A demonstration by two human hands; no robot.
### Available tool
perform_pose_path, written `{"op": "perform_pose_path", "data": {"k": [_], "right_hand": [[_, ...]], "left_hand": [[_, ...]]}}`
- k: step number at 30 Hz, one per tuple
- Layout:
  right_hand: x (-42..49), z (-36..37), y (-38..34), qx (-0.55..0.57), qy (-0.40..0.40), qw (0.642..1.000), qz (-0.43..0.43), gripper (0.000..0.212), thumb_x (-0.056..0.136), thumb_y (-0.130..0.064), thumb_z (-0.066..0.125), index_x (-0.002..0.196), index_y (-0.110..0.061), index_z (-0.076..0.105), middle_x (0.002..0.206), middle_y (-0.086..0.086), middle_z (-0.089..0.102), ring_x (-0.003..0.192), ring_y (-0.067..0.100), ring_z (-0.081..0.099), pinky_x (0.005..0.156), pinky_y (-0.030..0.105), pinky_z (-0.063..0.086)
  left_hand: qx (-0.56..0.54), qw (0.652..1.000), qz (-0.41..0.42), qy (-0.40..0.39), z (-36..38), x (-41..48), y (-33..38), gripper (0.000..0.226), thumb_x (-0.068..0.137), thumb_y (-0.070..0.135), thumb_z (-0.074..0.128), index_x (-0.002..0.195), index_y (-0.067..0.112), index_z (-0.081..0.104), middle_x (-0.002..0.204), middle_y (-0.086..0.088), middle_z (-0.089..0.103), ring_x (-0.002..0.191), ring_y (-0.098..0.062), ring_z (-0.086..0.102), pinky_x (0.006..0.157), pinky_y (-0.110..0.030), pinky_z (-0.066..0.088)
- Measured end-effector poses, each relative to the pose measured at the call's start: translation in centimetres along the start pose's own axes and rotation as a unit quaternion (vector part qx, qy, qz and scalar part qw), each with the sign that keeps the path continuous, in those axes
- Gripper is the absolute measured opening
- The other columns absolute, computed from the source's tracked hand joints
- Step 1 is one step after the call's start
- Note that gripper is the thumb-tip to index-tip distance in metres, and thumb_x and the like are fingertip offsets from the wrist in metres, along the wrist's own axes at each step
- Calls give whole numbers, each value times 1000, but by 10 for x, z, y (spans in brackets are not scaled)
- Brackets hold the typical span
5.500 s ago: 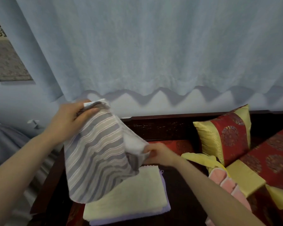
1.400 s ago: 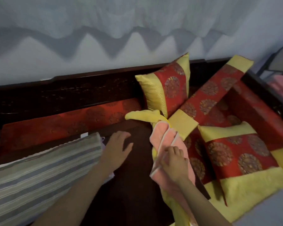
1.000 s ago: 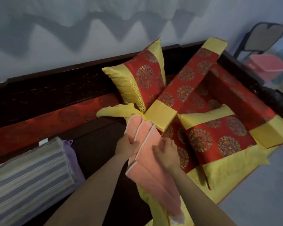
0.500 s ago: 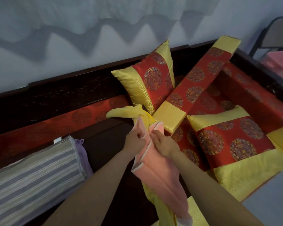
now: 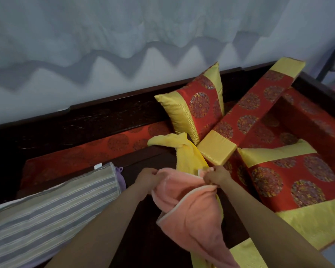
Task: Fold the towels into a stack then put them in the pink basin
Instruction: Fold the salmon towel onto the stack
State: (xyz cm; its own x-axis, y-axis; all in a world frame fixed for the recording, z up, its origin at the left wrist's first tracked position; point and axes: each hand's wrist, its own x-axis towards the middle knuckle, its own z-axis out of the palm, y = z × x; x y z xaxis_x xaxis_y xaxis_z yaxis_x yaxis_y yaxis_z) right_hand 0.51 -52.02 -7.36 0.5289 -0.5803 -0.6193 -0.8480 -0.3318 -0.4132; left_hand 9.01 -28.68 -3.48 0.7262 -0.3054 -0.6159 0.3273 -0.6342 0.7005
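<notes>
Both hands hold the pink towel [image 5: 188,207] by its upper edge, above the dark wooden surface [image 5: 143,161]. The left hand [image 5: 147,178] grips one corner with its fingers [image 5: 152,172] curled tightly on the cloth, and the right hand [image 5: 216,176] pinches the other corner in the same way. Between the hands the towel sags, and the rest of it hangs down toward the camera. Just behind it lies a yellow towel [image 5: 182,151], crumpled and partly under the pink one. At the left a folded striped towel [image 5: 52,207] lies on top of a purple towel [image 5: 120,178], of which only an edge shows. Red and yellow cushions [image 5: 197,111] are at the right.
</notes>
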Motion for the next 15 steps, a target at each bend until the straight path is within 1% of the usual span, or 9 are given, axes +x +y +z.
{"op": "perform_pose_path", "data": {"k": [2, 4, 5, 7, 8, 11, 13, 14, 15], "right_hand": [[-11, -9, -6, 37, -31, 999, -14, 26, 66, -26, 82, 79, -12, 65, 92, 9, 68, 79, 21, 64, 67, 29, 51], [-28, -17, -13, 115, -23, 991, -68, 28, 63, -31, 86, 72, -14, 66, 72, 4, 66, 59, 15, 57, 48, 24, 43], [-40, -19, -20, 138, -4, 985, -101, 28, 67, -37, 83, 69, -15, 66, 64, 1, 63, 55, 13, 55, 45, 23, 41], [-63, -19, -36, 154, 11, 975, -160, 37, 81, -45, 69, 61, -14, 64, 54, -2, 59, 52, 14, 54, 49, 24, 41], [-74, -16, -44, 147, 6, 971, -186, 43, 86, -45, 63, 56, -14, 63, 50, -2, 57, 51, 14, 53, 53, 26, 41], [-101, -5, -67, 121, 32, 963, -240, 49, 91, -36, 58, 49, -12, 54, 46, -4, 46, 50, 11, 43, 56, 28, 36], [-112, 1, -77, 122, 72, 951, -275, 33, 88, -25, 62, 57, -17, 56, 50, -7, 47, 51, 8, 42, 52, 20, 33], [-116, 4, -80, 141, 77, 945, -285, 19, 84, -20, 65, 67, -20, 57, 56, -9, 50, 54, 6, 44, 52, 18, 33], [-119, 5, -83, 163, 68, 941, -288, 14, 80, -16, 69, 79, -20, 56, 61, -8, 53, 55, 6, 46, 53, 19, 34]], "left_hand": [[-25, 999, 32, 20, -12, -6, -2, 14, 79, 26, 71, 85, 15, 64, 77, -3, 64, 71, -19, 60, 62, -28, 46], [-85, 996, 37, 11, -22, -12, 0, 28, 76, 19, 73, 98, 12, 57, 88, -7, 62, 78, -22, 59, 69, -34, 50], [-122, 992, 26, 3, -26, -17, 3, 36, 74, 20, 75, 103, 9, 56, 92, -10, 62, 82, -24, 60, 74, -39, 52], [-204, 979, -14, -27, -29, -26, 10, 51, 71, 30, 78, 110, 3, 59, 101, -16, 66, 89, -28, 63, 82, -45, 54], [-243, 969, -30, -41, -30, -31, 13, 50, 73, 33, 76, 109, 1, 62, 103, -18, 67, 90, -28, 64, 81, -44, 54], [-316, 947, -28, -55, -28, -48, 19, 17, 88, 24, 62, 97, 10, 65, 97, -13, 66, 84, -23, 62, 74, -34, 51], [-316, 948, 6, -38, -27, -55, 16, 7, 91, 21, 59, 90, 17, 64, 92, -8, 66, 85, -21, 61, 76, -37, 52], [-299, 953, 27, -22, -27, -58, 14, 8, 91, 20, 59, 86, 19, 65, 90, -7, 66, 87, -22, 61, 79, -41, 53], [-276, 960, 45, 3, -29, -59, 12, 11, 91, 20, 59, 82, 21, 66, 88, -7, 67, 89, -24, 61, 84, -45, 52]]}}
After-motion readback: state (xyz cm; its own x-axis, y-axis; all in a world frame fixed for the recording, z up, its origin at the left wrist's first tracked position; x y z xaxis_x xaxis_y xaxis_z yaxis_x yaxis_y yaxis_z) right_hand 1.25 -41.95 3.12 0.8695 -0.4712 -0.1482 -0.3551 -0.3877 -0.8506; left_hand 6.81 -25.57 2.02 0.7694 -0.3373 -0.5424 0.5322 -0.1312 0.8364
